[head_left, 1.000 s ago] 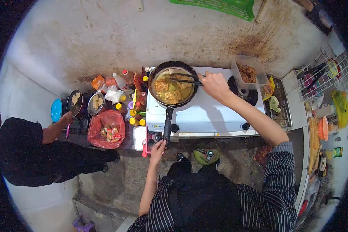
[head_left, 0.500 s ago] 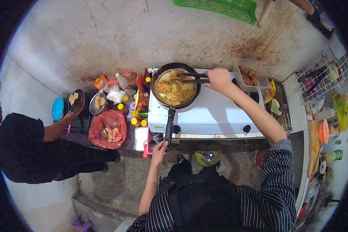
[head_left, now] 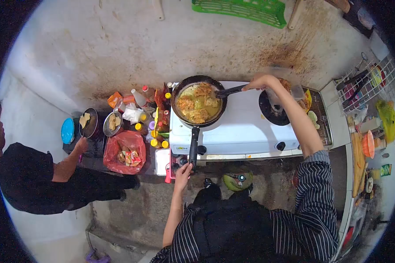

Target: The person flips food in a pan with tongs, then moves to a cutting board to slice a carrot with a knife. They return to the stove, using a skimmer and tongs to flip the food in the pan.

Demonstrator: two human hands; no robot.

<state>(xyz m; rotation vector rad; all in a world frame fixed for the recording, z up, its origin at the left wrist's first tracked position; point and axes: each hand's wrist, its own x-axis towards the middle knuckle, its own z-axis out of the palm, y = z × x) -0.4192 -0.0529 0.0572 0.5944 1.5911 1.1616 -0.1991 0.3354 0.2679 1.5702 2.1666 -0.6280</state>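
Note:
My left hand [head_left: 183, 172] is closed round the end of the black handle of a frying pan [head_left: 193, 144], which sits on the left burner of a white gas stove [head_left: 241, 127]. In the pan, several golden-brown battered pieces [head_left: 199, 115] lie in bubbling yellow oil. My right hand [head_left: 263, 82] grips dark tongs [head_left: 232, 90] from the right. The tongs' tips are over the pan's right inner edge, close to a battered piece [head_left: 212, 101]. Nothing can be seen lifted in them.
A clear plastic container [head_left: 296, 91] with fried food stands behind the right burner [head_left: 272, 107]. Bottles [head_left: 140, 98] and a red plastic bag [head_left: 124, 151] crowd the left counter. Farther left, a co-worker's hand [head_left: 80, 145] holds a small pan [head_left: 91, 122]. A green rack [head_left: 243, 9] hangs above.
My right hand has drawn the tongs from the pan's middle to its right edge, and their arms look closer together. My left hand stays on the handle. The view has shifted slightly.

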